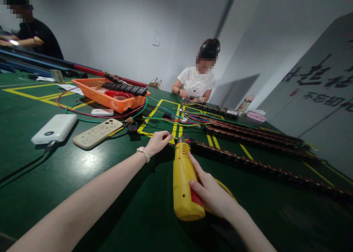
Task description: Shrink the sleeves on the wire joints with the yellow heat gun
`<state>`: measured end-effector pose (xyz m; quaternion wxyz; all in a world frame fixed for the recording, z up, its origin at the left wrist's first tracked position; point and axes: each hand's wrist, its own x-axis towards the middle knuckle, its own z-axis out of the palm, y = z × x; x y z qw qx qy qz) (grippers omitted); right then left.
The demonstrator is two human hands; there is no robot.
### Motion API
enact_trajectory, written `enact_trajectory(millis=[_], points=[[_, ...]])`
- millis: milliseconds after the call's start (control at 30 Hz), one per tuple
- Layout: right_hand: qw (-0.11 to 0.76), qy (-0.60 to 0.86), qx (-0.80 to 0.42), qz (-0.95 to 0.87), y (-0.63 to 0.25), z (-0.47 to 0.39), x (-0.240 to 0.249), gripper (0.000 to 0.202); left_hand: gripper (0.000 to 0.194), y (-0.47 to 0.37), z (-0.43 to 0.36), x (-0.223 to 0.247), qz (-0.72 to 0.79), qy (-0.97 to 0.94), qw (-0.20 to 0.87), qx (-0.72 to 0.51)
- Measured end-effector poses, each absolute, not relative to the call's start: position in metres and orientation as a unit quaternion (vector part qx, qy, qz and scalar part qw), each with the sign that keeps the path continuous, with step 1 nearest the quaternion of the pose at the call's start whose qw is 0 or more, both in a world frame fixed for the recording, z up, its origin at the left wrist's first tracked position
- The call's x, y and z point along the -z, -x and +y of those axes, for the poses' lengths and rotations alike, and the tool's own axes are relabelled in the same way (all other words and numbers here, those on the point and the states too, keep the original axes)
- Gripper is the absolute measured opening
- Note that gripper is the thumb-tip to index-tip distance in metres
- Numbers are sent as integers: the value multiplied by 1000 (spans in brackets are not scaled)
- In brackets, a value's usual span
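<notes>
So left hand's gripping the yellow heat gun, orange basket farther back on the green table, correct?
Wrong hand: the head view shows the right hand gripping the yellow heat gun. The orange basket is farther back on the green table.

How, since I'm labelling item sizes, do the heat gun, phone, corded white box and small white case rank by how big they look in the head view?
1. Heat gun, held close to the camera
2. Phone and corded white box: too alike to rank
3. Small white case
</notes>
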<state>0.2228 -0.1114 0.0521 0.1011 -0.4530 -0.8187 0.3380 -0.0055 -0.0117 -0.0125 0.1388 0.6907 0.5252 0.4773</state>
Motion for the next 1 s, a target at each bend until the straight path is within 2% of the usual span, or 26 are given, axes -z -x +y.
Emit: enact_trajectory(millis=[267,1000], points=[[47,450,-296,-841,-207,-119,-59,64,34,3,-15,9,518,-699,119,-479],[82,445,-214,-866,-210,-124,-48,54,20,9,-6,18,511,-719,78,-465]])
